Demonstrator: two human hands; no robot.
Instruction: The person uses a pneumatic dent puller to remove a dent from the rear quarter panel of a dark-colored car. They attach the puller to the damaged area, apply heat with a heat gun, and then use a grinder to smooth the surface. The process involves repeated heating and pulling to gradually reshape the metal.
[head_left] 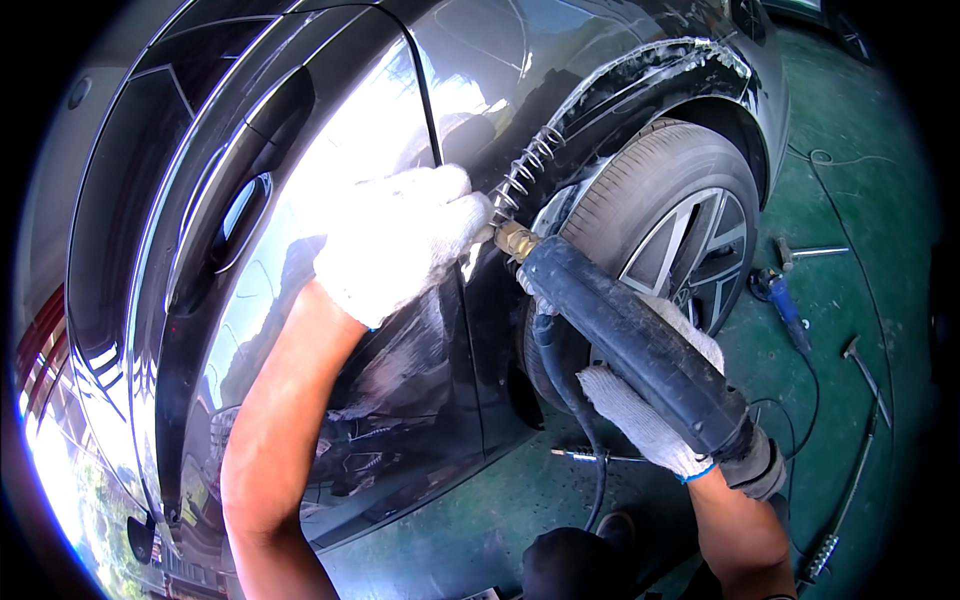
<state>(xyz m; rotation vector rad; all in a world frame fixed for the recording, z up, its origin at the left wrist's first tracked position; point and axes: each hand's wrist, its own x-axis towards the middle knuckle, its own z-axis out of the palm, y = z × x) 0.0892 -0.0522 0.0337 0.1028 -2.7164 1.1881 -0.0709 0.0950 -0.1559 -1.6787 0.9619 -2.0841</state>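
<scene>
My left hand (pixel 400 240), in a white glove, is closed beside the brass nozzle (pixel 517 240) of a long black cylindrical tool (pixel 630 350); what its fingers hold is unclear. My right hand (pixel 640 420), also gloved, grips the tool's body from below, and a dark hose hangs under the tool. A coiled silver wire (pixel 525 170) runs up from the nozzle along the dark car's rear door edge and quarter panel (pixel 495 60), where scraped, pale damage (pixel 700 60) follows the wheel arch.
The rear wheel (pixel 610 205) is right beside the tool. On the green floor (pixel 840 200) at right lie a hammer (pixel 810 252), a blue grinder (pixel 785 305), another hammer (pixel 865 370), a long rod (pixel 840 510) and cords. My dark-clothed knee (pixel 565 565) is at the bottom.
</scene>
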